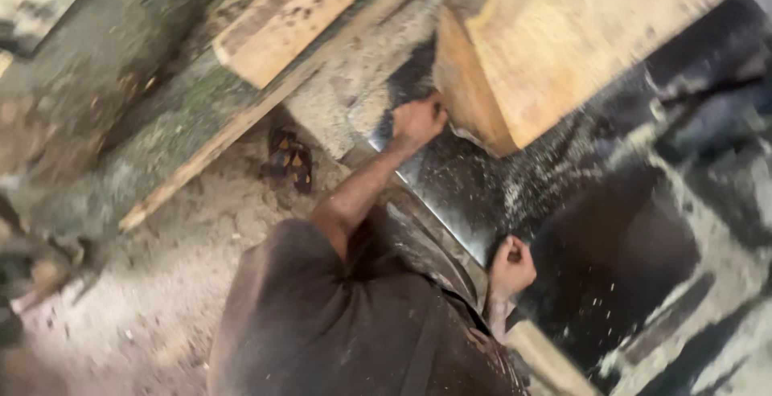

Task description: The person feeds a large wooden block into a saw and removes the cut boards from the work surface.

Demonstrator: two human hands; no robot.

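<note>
A thick pale wooden slab (563, 42) lies on a dark metal machine table (498, 187) dusted with sawdust. My left hand (418, 119) reaches forward, its fingers curled tight against the slab's near lower corner. My right hand (511, 266) is a closed fist resting at the table's near edge, with nothing visible inside it. My dark shirt (338, 324) fills the bottom of the view. The picture is motion-blurred, so the exact grip on the slab is hard to make out.
A pair of dark sandals (289, 159) lies on the sawdust-covered floor (161, 299). A short plank (281, 18) and a long thin lath (241, 123) lean at the upper left. A pale wooden edge (547, 360) runs beside my right wrist.
</note>
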